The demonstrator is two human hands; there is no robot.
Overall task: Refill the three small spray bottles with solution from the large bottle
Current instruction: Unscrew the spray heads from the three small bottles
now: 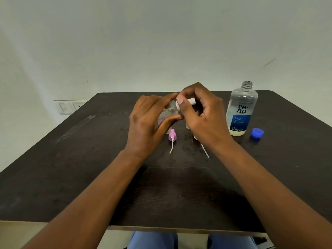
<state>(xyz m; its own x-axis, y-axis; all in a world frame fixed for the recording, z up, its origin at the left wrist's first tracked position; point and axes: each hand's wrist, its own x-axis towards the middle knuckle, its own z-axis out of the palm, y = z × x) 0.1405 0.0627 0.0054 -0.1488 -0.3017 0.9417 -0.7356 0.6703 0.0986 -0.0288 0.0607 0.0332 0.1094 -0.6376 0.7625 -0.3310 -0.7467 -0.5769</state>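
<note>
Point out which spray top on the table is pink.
The pink spray top lies in front of the left hand, tube toward the viewer. The other loose one, under the right wrist, shows only a white tube.

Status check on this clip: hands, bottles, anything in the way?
Left hand grips small clear bottle; right hand pinches its white spray top. Large bottle uncapped, blue cap beside. Pink spray head lying loose under hands.

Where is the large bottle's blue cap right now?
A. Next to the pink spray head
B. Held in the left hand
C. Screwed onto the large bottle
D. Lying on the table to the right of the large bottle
D: the blue cap lies on the table just right of the large bottle, whose threaded neck stands open.
</note>
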